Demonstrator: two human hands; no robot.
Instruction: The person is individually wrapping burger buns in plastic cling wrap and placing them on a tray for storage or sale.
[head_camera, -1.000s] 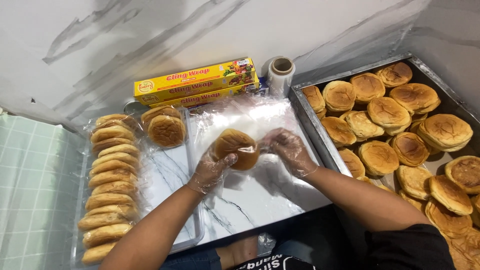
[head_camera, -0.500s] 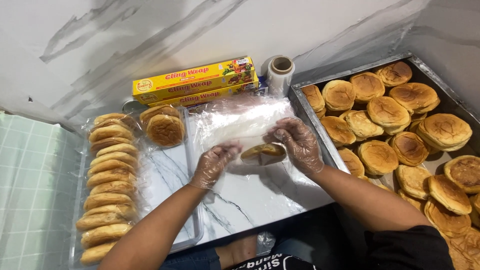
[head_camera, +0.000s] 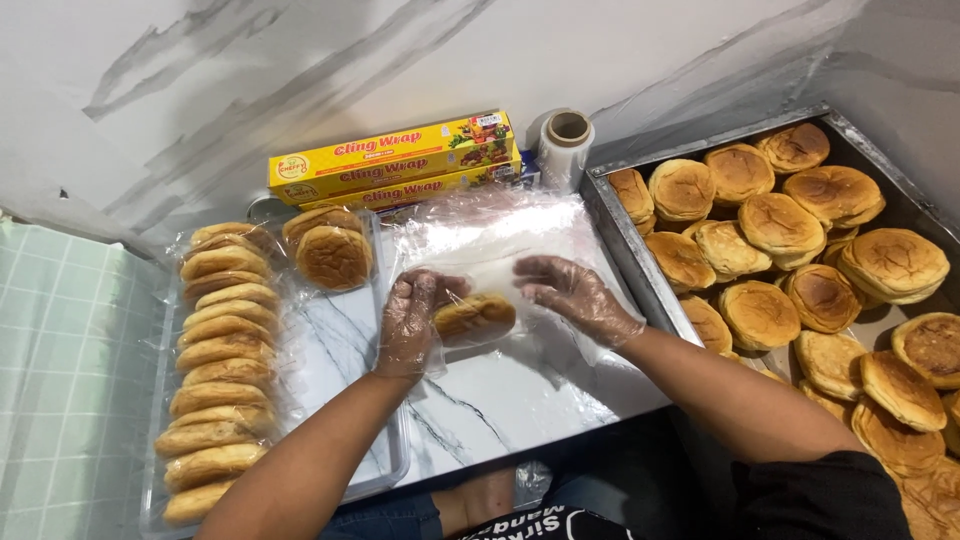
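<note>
Left hand (head_camera: 408, 322), gloved, fingers curled round left edge of bun (head_camera: 474, 315), gripping through cling film sheet (head_camera: 500, 245). Right hand (head_camera: 572, 293), gloved, loosely spread, fingertips on film just beside bun. Bun on film on marble table (head_camera: 520, 400). Wrapped buns (head_camera: 215, 355) in tray at left; metal tray (head_camera: 620, 235) with unwrapped buns at right.

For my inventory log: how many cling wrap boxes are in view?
2. Upper yellow box lies against the wall; the second box sits just in front, partly beneath it, beside the film roll. More could be hidden.
</note>
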